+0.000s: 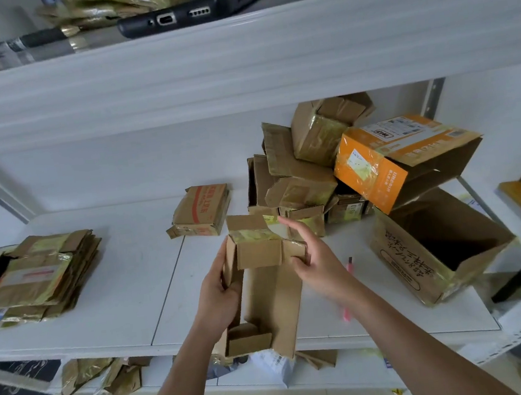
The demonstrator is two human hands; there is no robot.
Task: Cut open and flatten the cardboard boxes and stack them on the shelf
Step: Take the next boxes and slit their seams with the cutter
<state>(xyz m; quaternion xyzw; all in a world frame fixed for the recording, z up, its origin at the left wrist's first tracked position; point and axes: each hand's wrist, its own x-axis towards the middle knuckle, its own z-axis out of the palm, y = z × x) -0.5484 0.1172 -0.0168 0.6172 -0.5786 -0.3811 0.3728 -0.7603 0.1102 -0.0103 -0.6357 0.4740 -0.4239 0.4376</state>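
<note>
**Box held over shelf edge, flaps open**

While both hands held it, the small cardboard box hung over the white shelf front edge. Left hand gripped its left wall, fingers curled inside, tips hidden. Right hand pinched the right-hand top flap; thumb side obscured. Beyond the grip: heap of unflattened boxes. Far left of it: stack of flattened boxes, partly cut off. Right forearm covered most of a pink cutter.
</note>
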